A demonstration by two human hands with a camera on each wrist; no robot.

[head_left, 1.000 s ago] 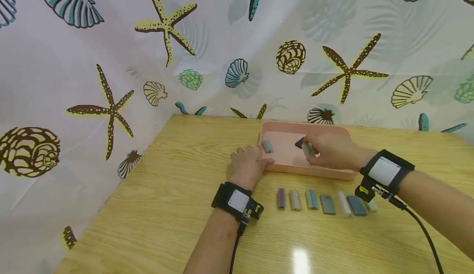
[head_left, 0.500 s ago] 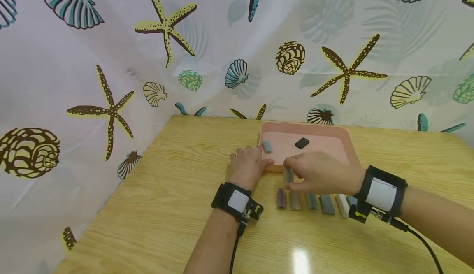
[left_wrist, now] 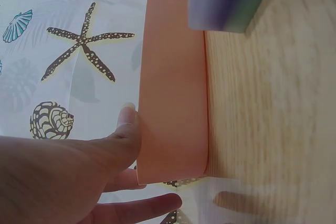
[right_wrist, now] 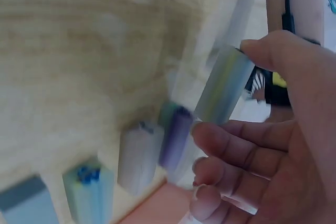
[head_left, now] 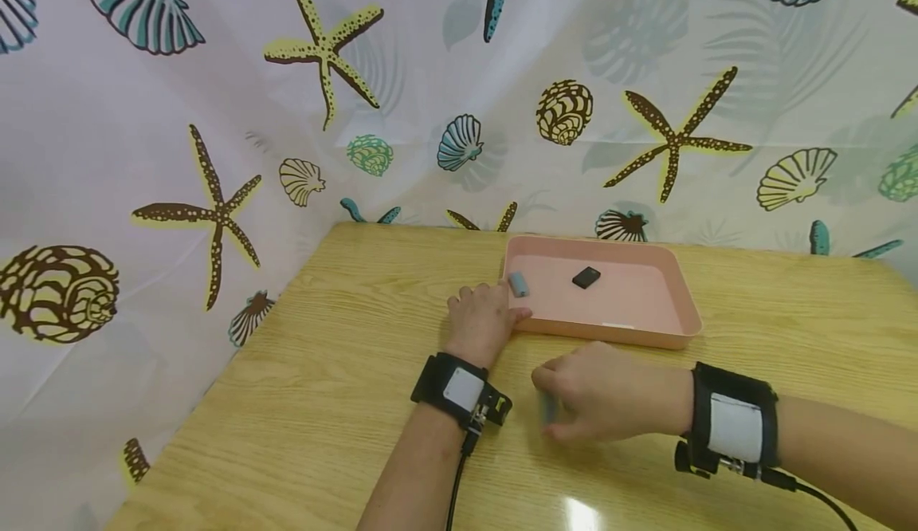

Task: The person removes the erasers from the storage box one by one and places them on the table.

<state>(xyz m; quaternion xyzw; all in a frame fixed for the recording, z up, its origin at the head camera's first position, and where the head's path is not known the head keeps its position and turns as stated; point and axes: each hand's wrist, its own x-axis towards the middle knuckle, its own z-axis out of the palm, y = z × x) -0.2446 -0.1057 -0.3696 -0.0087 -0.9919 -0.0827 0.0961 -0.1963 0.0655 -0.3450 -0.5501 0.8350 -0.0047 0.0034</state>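
My left hand (head_left: 479,320) rests at the near left corner of a pink tray (head_left: 670,339); in the left wrist view its thumb lies along the tray's rim. My right hand (head_left: 610,391), in front of the tray, pinches a small striped block (right_wrist: 224,85), yellow and blue-grey, between thumb and fingertips. In the right wrist view a purple-and-green block (right_wrist: 176,137), a pale block (right_wrist: 139,156) and a blue-and-pale block (right_wrist: 89,190) stand beside that hand in a row. The head view has this row hidden behind the right hand.
Inside the tray lie a light blue block (head_left: 519,284) and a small black block (head_left: 586,277). A grey-blue block (right_wrist: 29,203) continues the row. Behind the wooden table (head_left: 344,355) hangs a curtain (head_left: 430,76) printed with shells and starfish. Cables trail from both wrists.
My right hand has moved out of the tray, toward the front and left, with the striped block in its fingers. The left hand has stayed at the tray's corner.
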